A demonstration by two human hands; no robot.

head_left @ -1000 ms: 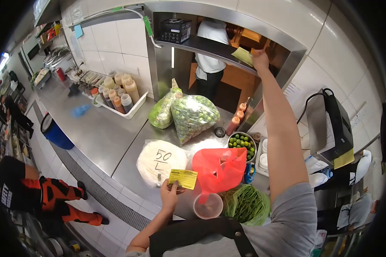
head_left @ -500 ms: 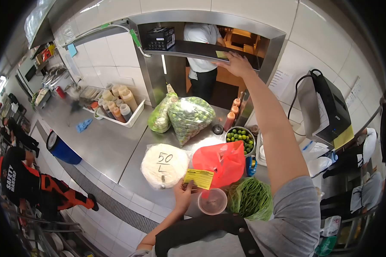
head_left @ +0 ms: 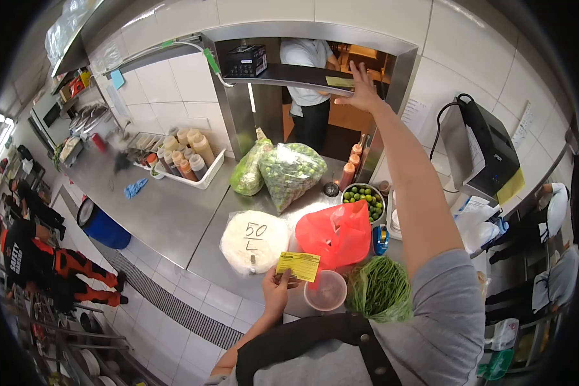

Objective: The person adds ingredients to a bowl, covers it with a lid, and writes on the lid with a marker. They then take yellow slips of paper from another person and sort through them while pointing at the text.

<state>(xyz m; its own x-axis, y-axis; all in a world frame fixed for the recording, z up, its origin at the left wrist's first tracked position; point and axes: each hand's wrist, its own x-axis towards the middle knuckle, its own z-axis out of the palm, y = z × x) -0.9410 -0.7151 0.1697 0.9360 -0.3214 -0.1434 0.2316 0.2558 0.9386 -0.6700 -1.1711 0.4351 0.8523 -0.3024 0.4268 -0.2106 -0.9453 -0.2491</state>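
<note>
My left hand (head_left: pixel 277 291) pinches a printed yellow paper slip (head_left: pixel 298 266) by its lower left corner. Below the slip's right side is a clear plastic tub (head_left: pixel 325 291), next to a red plastic bag (head_left: pixel 334 235). A round white bagged stack marked "50 L" (head_left: pixel 254 241) lies on the left. Stretched up to the shelf (head_left: pixel 286 74) in the pass-through window, my right hand (head_left: pixel 365 91) has its fingers spread and holds nothing. Another yellow slip (head_left: pixel 340 82) hangs at the shelf edge just left of it.
On the steel counter are bags of green produce (head_left: pixel 293 170), a bowl of limes (head_left: pixel 363 201), long green beans (head_left: pixel 381 288) and a basket of sauce bottles (head_left: pixel 186 164). A person (head_left: pixel 307 71) stands beyond the window. A black printer (head_left: pixel 489 151) is mounted at right.
My right hand has come off the shelf's yellow slip and its fingers have spread upward. The slip stays on the shelf. My left hand still holds its slip; the view shifted slightly.
</note>
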